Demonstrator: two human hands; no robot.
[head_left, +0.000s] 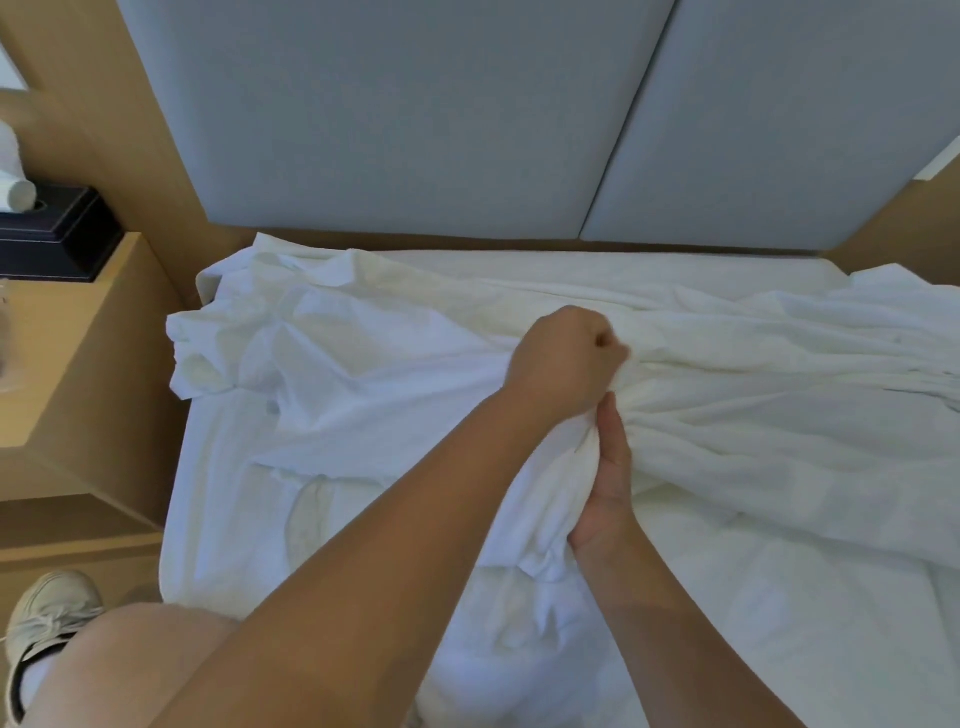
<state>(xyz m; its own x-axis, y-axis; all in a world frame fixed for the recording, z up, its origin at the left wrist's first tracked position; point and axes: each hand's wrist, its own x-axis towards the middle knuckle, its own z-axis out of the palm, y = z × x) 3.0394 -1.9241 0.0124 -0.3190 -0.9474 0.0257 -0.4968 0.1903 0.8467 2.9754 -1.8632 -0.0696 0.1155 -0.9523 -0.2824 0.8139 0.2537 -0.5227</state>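
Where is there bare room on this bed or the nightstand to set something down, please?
The flat strip of mattress between the bunched sheet and the headboard is free, as is the nightstand top in front of the tissue box. The middle is crowded: left hand and right hand grip the sheet.

Two hands (563, 358) (605, 483); one sheet (363, 374); two headboard panels (389, 114) (789, 130)

Soft even daylight, mild blur throughout, wide-angle bending at the edges.
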